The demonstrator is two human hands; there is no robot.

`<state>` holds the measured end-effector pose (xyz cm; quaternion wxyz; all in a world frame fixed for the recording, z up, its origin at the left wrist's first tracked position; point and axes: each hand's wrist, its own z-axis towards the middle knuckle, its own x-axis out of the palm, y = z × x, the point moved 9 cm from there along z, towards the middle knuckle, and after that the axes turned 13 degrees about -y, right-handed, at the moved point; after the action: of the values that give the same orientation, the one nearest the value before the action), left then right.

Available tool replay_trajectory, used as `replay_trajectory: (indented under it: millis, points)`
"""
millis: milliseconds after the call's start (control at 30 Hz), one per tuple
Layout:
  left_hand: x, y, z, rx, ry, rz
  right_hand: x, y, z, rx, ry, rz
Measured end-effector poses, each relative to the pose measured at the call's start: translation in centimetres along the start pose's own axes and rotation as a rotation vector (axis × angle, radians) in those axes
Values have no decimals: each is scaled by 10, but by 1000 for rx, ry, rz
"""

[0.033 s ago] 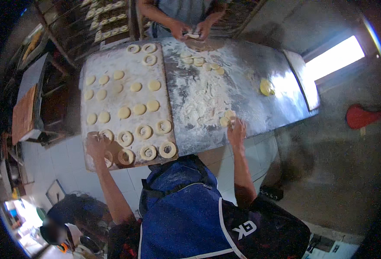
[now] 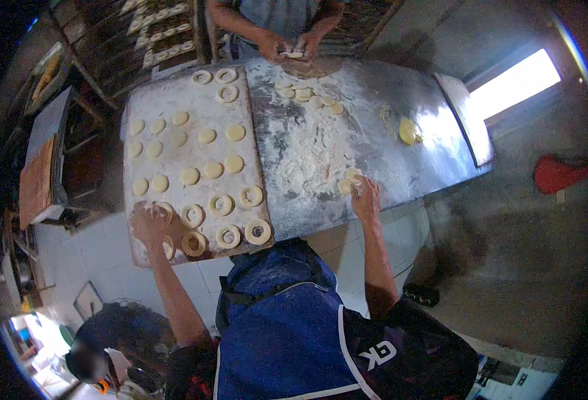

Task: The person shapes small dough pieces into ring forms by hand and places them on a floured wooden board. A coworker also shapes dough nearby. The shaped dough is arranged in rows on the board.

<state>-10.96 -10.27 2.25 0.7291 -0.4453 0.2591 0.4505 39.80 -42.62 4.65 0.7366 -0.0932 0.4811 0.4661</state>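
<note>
My left hand [image 2: 150,225] is at the near left corner of a floured board [image 2: 174,157], fingers bent down beside a dough ring [image 2: 167,209]. Whatever lies under those fingers is hidden. More dough rings [image 2: 221,205] and flat dough discs [image 2: 190,177] lie in rows on the board. My right hand [image 2: 366,197] is closed at the near edge of the metal table [image 2: 380,160], its fingertips on a small cluster of pale dough discs [image 2: 347,181].
Loose flour [image 2: 310,157] covers the table's middle, with more dough discs [image 2: 302,95] beyond it. Across the table, another person's hands [image 2: 294,48] hold a dough piece. A yellow lump [image 2: 410,131] sits to the right. Racks [image 2: 167,30] with dough stand at the back left.
The whole view has shifted slightly. Both my hands stay nearly where they were, the left at the board's corner and the right at the dough discs.
</note>
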Motion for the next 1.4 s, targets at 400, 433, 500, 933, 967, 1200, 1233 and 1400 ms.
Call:
replay_trajectory:
  millis: [400, 433, 500, 933, 967, 1200, 1233, 1400]
  points:
    - [58, -325, -144, 66, 751, -964, 22, 6, 17, 323, 239, 608]
    - [56, -334, -151, -18, 755, -1052, 22, 14, 12, 424, 191, 746]
    - [53, -341, -160, -214, 799, -1206, 25, 31, 0, 563, 179, 703]
    - [39, -329, -151, -619, 1032, -1734, 13, 134, 11, 418, 634, 1254]
    - [41, -327, -160, -566, 1144, -1614, 21, 129, 11, 441, 618, 1277]
    - [48, -301, -135, -620, 678, -1759, 59, 131, -4, 5, 378, 688]
    - [50, -293, -132, -626, 604, -1698, 69, 122, -10, 342, 399, 966]
    - [21, -298, -122, 63, 175, -1098, 84, 127, -33, 574, 554, 596]
